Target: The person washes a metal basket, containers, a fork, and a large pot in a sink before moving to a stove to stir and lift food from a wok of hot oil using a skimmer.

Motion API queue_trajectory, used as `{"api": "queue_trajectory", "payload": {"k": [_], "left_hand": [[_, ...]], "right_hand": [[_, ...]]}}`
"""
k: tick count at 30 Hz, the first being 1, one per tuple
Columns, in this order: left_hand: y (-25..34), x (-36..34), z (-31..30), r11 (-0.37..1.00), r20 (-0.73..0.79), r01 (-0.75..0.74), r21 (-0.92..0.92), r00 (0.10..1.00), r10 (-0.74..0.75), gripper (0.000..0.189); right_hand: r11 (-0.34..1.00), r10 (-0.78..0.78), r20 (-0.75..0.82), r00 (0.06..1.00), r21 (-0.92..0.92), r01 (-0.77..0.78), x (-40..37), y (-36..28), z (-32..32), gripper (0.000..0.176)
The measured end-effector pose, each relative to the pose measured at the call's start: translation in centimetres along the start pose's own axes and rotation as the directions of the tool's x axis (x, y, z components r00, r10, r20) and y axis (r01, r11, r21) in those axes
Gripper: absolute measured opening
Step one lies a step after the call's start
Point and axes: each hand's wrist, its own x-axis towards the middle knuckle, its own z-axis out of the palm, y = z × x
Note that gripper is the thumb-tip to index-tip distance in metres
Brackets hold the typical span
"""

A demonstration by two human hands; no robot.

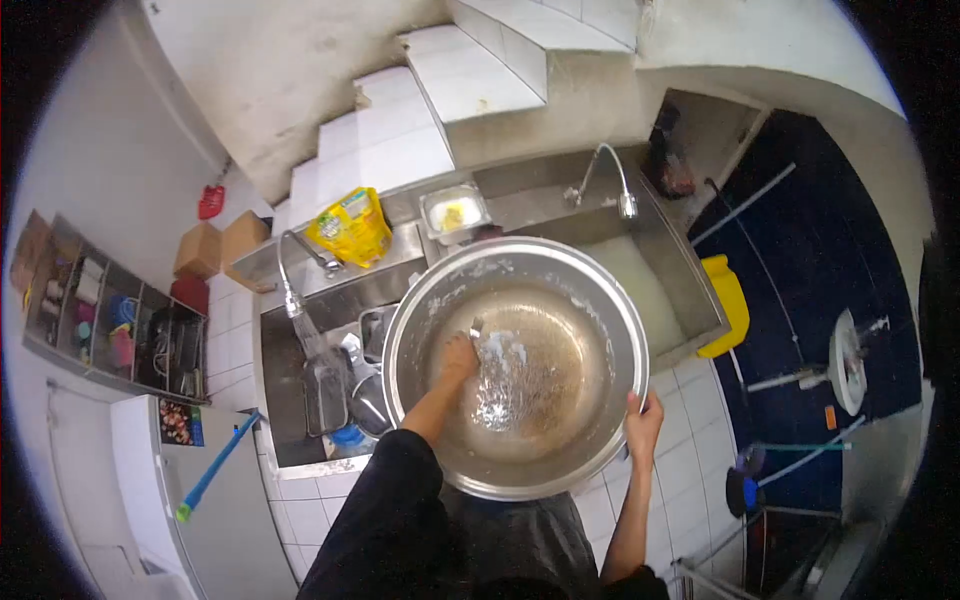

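A large round metal pot [560, 320] is tilted toward me at the front of the sink, with white suds and residue on its inner bottom and wall. My left hand [460, 358] reaches inside, fingers closed near the bottom. A small greyish piece shows at its fingertips, too small to name. On the right, my right hand [643, 420] is wrapped round the pot's rim, thumb on the edge.
Water runs from the left faucet [292, 300] into a sink basin holding metal pans [327, 395]. The right basin [640, 285] contains cloudy water under another faucet [627, 203]. A yellow pouch [352, 228] and a metal tray [455, 212] stand on the ledge behind.
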Motion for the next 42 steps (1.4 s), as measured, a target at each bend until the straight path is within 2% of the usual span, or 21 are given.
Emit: {"api": "queue_trajectory", "payload": {"k": [2,4,10,12,13,15,17,19,21,23,24,26,27,29,31,32,33,34,36,38,42], "left_hand": [[0.6,0.4,-3.0,0.995,0.103,0.045,-0.085,0.994,-0.036,0.033],[1.4,1.0,-7.5,0.991,0.351,-0.061,-0.123,0.931,0.101,0.03],[5.1,-1.0,-18.5,0.905,0.418,-0.352,-0.237,0.804,0.422,0.027],[4.4,-2.4,-18.8,0.76,0.088,-0.446,-0.473,0.835,0.544,0.028],[4.1,-3.1,-20.0,0.765,0.081,-0.442,-0.468,0.841,0.535,0.028],[3.8,-4.7,-23.9,0.423,-0.171,-0.462,-0.779,0.806,0.567,0.024],[3.1,-5.1,-26.1,0.369,-0.138,-0.38,-0.848,0.831,0.539,0.019],[2.7,-4.5,-26.2,0.226,-0.051,-0.199,-0.954,0.846,0.53,0.012],[3.2,-3.8,-25.6,0.234,-0.093,-0.263,-0.936,0.826,0.556,0.011],[3.3,-3.2,-25.9,0.24,-0.134,-0.346,-0.907,0.779,0.613,0.009],[3.4,-2.4,-25.8,0.23,-0.143,-0.35,-0.908,0.776,0.615,0.009],[3.4,-0.5,-26.4,0.102,-0.427,-0.809,-0.579,0.407,0.807,0.012],[3.0,1.2,-26.6,0.093,-0.435,-0.81,-0.579,0.404,0.805,0.012],[1.2,6.2,-29.9,0.063,-0.052,-0.631,-0.773,0.162,0.985,0.015],[0.0,13.5,-30.5,0.284,0.097,-0.469,-0.836,0.383,0.918,0.016],[-0.2,18.6,-29.0,0.385,0.119,-0.523,-0.76,0.471,0.874,0.016],[-0.7,22.5,-28.3,0.582,0.18,-0.49,-0.649,0.645,0.742,0.022],[-1.1,26.9,-25.3,0.809,0.155,-0.525,-0.265,0.805,0.573,0.028],[-2.9,35.3,-15.1,0.919,0.167,-0.372,-0.132,0.905,0.391,0.036],[-3.5,35.0,-11.6,0.974,-0.019,-0.223,-0.035,0.975,0.223,0.048],[-3.4,36.0,-4.4,0.984,-0.293,-0.132,-0.117,0.952,0.093,0.049]], "right_hand": [[0.995,-0.097,-0.083,0.992,-0.006,0.097,2.3,1.6,0.8,0.021],[0.99,-0.138,-0.079,0.987,-0.004,0.138,4.1,1.1,1.0,0.022],[0.991,-0.097,-0.035,0.995,-0.092,0.093,9.2,4.6,1.3,0.028],[0.979,-0.153,-0.064,0.986,-0.148,0.142,9.2,4.8,1.2,0.028],[0.962,-0.191,-0.091,0.977,-0.213,0.168,8.6,5.1,1.3,0.028],[0.942,-0.195,-0.257,0.946,-0.317,0.108,6.7,2.6,2.4,0.024],[0.677,-0.578,-0.323,0.749,-0.702,0.22,4.0,-2.8,3.7,0.029],[0.881,-0.381,-0.226,0.896,-0.381,0.279,0.6,-9.5,6.7,0.035],[0.952,-0.217,0.045,0.975,0.23,0.202,-2.1,-15.7,10.8,0.035],[0.625,-0.045,0.262,0.964,0.76,-0.177,-2.8,-17.1,15.3,0.038],[0.631,-0.049,0.255,0.966,0.757,-0.168,-2.2,-17.1,16.7,0.038],[0.589,-0.027,0.236,0.971,0.789,-0.176,-0.6,-17.1,18.7,0.031],[0.457,0.054,0.242,0.969,0.857,-0.239,0.0,-17.0,19.3,0.029],[0.494,0.068,0.269,0.961,0.827,-0.267,0.5,-16.8,19.5,0.028],[0.677,0.107,0.21,0.972,0.701,-0.226,0.9,-13.8,19.8,0.03],[0.686,0.123,0.197,0.973,0.691,-0.227,0.5,-13.0,19.3,0.03],[0.797,0.213,0.2,0.956,0.531,-0.289,0.1,-12.5,18.9,0.033],[0.869,0.301,0.189,0.935,0.348,-0.351,-0.4,-12.0,18.7,0.036],[0.853,0.364,0.138,0.921,0.348,-0.389,-1.0,-11.2,18.5,0.043],[0.704,0.419,0.208,0.884,0.541,-0.46,-1.3,-11.5,18.4,0.046],[0.686,0.484,0.116,0.867,0.566,-0.458,-0.4,-11.8,20.3,0.041]]}}
